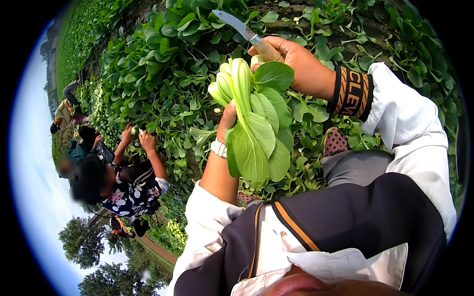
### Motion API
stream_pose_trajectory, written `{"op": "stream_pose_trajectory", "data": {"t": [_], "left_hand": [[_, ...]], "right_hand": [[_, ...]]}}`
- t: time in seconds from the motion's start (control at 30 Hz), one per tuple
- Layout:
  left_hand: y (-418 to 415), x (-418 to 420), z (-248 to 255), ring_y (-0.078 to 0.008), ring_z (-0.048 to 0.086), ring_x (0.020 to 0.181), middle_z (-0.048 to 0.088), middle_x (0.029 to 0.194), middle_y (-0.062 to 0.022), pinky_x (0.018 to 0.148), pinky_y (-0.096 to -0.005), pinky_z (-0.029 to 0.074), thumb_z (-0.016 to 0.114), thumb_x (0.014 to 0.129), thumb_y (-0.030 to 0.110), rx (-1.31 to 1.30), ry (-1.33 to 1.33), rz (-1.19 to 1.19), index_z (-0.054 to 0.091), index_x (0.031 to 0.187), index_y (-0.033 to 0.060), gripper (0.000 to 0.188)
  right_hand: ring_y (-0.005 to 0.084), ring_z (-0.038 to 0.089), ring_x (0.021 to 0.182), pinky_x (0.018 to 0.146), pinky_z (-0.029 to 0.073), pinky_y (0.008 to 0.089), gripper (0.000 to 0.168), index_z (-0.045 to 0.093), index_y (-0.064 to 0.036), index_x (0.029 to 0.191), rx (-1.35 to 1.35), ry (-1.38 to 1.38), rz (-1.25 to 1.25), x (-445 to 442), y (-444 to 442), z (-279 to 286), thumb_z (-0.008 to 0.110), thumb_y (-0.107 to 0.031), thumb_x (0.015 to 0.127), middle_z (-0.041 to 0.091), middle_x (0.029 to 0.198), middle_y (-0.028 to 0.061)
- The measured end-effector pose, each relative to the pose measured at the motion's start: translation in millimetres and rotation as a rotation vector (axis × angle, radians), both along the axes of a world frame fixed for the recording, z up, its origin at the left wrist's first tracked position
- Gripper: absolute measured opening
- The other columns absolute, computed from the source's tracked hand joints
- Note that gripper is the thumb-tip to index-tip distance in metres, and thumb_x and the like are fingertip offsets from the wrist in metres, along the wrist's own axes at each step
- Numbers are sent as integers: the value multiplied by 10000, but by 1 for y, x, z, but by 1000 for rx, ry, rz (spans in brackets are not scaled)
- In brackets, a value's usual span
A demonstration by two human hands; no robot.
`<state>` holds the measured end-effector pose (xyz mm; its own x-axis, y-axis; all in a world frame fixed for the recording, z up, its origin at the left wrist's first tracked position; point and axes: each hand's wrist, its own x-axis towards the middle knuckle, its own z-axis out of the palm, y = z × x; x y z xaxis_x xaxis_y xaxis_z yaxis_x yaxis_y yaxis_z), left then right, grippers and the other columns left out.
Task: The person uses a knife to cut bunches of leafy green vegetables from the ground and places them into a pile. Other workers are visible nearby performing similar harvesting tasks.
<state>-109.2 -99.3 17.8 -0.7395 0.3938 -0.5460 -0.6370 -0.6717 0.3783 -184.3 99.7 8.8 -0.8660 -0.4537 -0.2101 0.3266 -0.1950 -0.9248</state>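
My left hand point(226, 122) grips a bunch of bok choy point(255, 144), its thumb across the pale stalks. The white cut bases point up and the broad green leaves hang toward my body. My right hand point(305, 66) is closed around the wooden handle of a knife point(237, 26). The slightly curved steel blade points up and left, clear of the bunch. Beneath the handle, a bok choy base point(257, 60) shows at my right thumb and finger, touching the bunch; the leaves partly hide how it is held.
Uncut leafy plants point(137, 70) grow densely to the left, with loose leaves on the ground point(311, 111). A co-worker in a floral top point(129, 196) works close by on the left, other people beyond. Harvested bok choy point(105, 122) lies in a pile near them. My patterned shoe point(335, 142) stands among leaves.
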Motion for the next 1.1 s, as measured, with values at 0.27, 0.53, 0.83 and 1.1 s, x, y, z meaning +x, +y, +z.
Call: {"op": "stream_pose_trajectory", "data": {"t": [0.27,0.53,0.83,1.1], "left_hand": [[-36,-142,48,-178,618,927,623,1072,-85,820,-326,510,738,736,203,-866,451,-551,528,1211,7,555],[91,-240,2,-313,598,1065,341,1453,-120,904,-386,509,798,563,269,-2029,1348,-2180,456,1307,44,849],[31,-272,-64,-302,496,1219,346,1446,-131,986,-368,459,754,610,316,-2090,804,-2404,437,1314,-11,838],[-6,-247,-72,-241,500,1229,302,1489,-52,963,-395,481,767,607,276,-2095,909,-2013,408,1355,78,852]], "right_hand": [[27,392,536,474,351,204,368,513,-70,1208,251,-45,-119,-35,43,-90,564,-304,929,505,747,-40],[136,505,599,558,432,293,359,483,-107,1285,409,12,-86,-68,10,-148,455,-211,943,565,752,41],[160,566,627,583,526,331,562,241,-155,1475,473,-108,-54,-91,-17,-184,444,-174,951,586,807,89],[159,543,553,540,475,333,549,269,-135,1466,499,-58,-45,-100,-31,-186,462,-180,954,598,795,91]]}}
